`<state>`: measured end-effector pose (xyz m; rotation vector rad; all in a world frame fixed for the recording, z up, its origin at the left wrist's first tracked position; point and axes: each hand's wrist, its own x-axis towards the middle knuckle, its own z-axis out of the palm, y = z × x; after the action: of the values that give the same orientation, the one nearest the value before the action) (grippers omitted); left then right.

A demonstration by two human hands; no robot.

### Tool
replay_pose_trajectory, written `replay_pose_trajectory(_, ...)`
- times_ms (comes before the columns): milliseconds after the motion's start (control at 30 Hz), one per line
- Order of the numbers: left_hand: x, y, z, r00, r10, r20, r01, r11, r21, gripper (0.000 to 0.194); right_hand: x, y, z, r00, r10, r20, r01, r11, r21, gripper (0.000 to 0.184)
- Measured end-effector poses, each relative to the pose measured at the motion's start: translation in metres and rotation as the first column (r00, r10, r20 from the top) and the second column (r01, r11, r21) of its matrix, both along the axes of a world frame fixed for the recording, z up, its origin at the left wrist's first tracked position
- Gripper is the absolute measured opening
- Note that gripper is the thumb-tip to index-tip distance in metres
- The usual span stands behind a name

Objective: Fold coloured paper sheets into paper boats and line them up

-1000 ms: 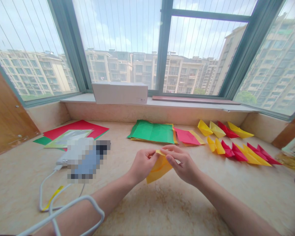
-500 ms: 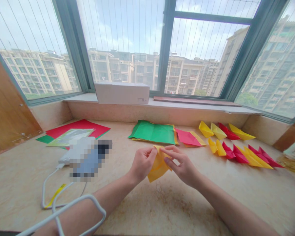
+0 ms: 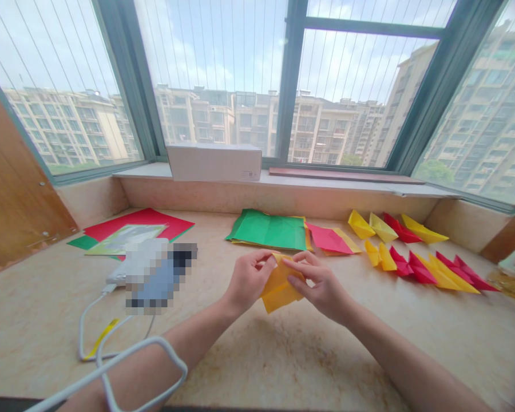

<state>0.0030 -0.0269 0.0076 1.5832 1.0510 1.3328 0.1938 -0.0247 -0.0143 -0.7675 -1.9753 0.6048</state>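
A folded piece of yellow paper [image 3: 278, 289] is held up above the tabletop between my two hands. My left hand [image 3: 249, 280] pinches its upper left edge between thumb and fingers. On the other side, my right hand [image 3: 320, 284] grips the paper's right part, thumb in front and fingers along the top. Creases run across the paper, and its lower corner hangs free. Just behind my hands lies a stack of green and yellow sheets [image 3: 268, 230]. A pink-red sheet [image 3: 331, 238] rests beside that stack, on top of yellow paper.
Folded paper boats [image 3: 360, 224] and other red and yellow folded shapes [image 3: 412, 266] stand in rows at the right. Left are red sheets [image 3: 133, 220], a white power bank [image 3: 143, 257], a blurred-out device [image 3: 158, 283] and a white cable [image 3: 171, 355] crossing my left forearm. A white box [image 3: 214, 163] sits on the sill.
The yellow paper has tilted slightly between my hands, its lower corner shifting a little right and up. Both hands keep their grip. The whole view has shifted very slightly.
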Motion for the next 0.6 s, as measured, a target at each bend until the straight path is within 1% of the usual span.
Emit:
replay_pose_trajectory(233, -0.0008, -0.0032, 0.0020, 1.000, -0.024, -0.019, 0.024, 1.000, -0.003, 0.034, 0.0012, 0.0005, 0.0047, 1.000, 0.002, -0.022, -0.002, 1.000, 0.009, 0.034)
replay_pose_trajectory(400, -0.0010, -0.0021, 0.0004, 0.999, -0.039, -0.029, 0.039, 0.999, 0.006, 0.037, 0.0014, 0.0007, 0.0040, 1.000, 0.016, -0.016, -0.015, 1.000, 0.020, 0.033)
replay_pose_trajectory(467, -0.0012, -0.0006, -0.0018, 0.999, -0.031, -0.023, 0.031, 1.000, 0.004, 0.034, 0.0017, 0.0008, 0.0035, 1.000, 0.017, -0.009, -0.017, 1.000, 0.015, 0.033)
replay_pose_trajectory(600, -0.0020, 0.0004, -0.0042, 0.999, 0.026, -0.038, -0.025, 0.999, 0.026, 0.042, 0.0022, 0.0004, 0.0034, 0.999, 0.032, 0.008, -0.031, 0.999, -0.015, 0.035)
